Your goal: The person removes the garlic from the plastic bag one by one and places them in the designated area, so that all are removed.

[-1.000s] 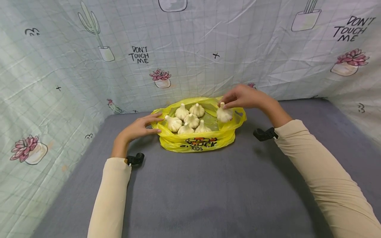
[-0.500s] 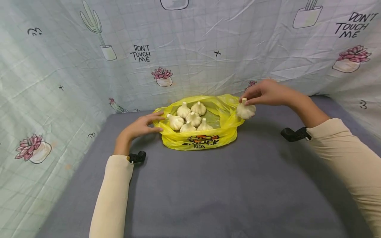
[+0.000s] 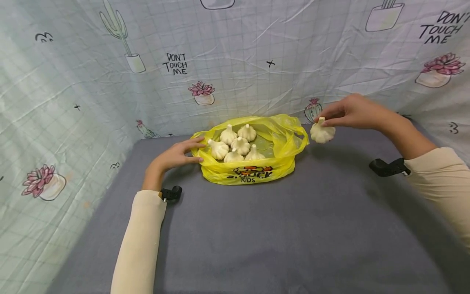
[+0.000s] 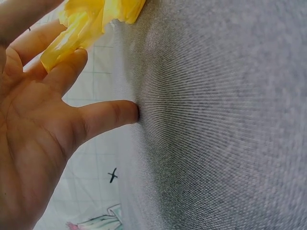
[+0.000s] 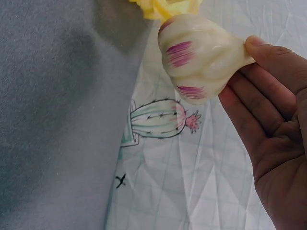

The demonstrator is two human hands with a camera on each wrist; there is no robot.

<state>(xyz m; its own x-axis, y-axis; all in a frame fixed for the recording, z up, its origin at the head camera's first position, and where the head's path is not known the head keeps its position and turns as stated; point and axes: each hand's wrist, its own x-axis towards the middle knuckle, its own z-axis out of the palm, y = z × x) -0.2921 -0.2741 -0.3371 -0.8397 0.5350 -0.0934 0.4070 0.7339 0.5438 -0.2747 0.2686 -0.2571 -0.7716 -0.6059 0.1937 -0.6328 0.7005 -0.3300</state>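
A yellow plastic bag (image 3: pixel 248 173) with printing on its front lies with its mouth wide, and several white garlic bulbs (image 3: pixel 240 145) sit inside toward its left. At the bag's left end, my left hand (image 3: pixel 174 157) touches the rim with loosely spread fingers. The left wrist view has yellow plastic (image 4: pixel 76 33) against those fingers, the thumb stretched out straight. My right hand (image 3: pixel 361 112) pinches another garlic bulb (image 3: pixel 322 131) by its stem, held above the table just right of the bag. Purple streaks mark this bulb's underside in the right wrist view.
Grey cloth covers the table (image 3: pixel 264 232). A pale curtain (image 3: pixel 242 49) with cactus drawings hangs right behind the bag, and more of it runs along the left side. One bag handle (image 3: pixel 302 134) sticks out at the right end.
My right hand has lifted the garlic bulb out over the bag's right end and carried it to the right. My left hand stays at the left rim.
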